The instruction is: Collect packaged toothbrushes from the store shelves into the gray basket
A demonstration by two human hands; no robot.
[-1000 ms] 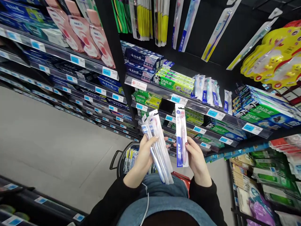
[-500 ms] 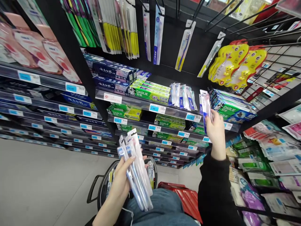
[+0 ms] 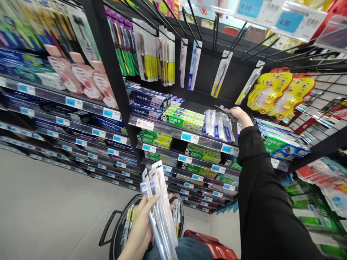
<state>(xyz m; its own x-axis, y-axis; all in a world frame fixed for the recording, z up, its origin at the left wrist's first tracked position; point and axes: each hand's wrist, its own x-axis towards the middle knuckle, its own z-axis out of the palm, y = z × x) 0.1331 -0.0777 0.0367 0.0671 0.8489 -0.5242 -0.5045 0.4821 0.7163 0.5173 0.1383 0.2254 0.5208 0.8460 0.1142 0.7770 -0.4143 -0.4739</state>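
My left hand point(image 3: 148, 216) is closed around several packaged toothbrushes point(image 3: 159, 211) in clear packs with white backs, held low in front of me above a black-rimmed basket. Over the shelf, my right hand point(image 3: 241, 115) pinches a thin toothbrush pack point(image 3: 226, 111), turned almost edge-on; my fingers hide part of it. Just below and left of that hand, a row of packaged toothbrushes point(image 3: 218, 126) lies on the shelf, beside green toothpaste boxes point(image 3: 184, 118). Single toothbrush packs point(image 3: 221, 74) hang from hooks above.
The basket point(image 3: 116, 231) below my left hand holds more packs. A red plastic object point(image 3: 214, 245) is near my legs. Yellow chick-shaped packs point(image 3: 273, 94) hang at right above toothpaste boxes point(image 3: 282, 139). Metal hooks point(image 3: 187, 21) jut out overhead. A black upright point(image 3: 114, 79) divides the shelves.
My right hand has moved farther in over the shelf, and its pack has turned from upright to nearly flat. My left hand still holds its bunch. The view has shifted left.
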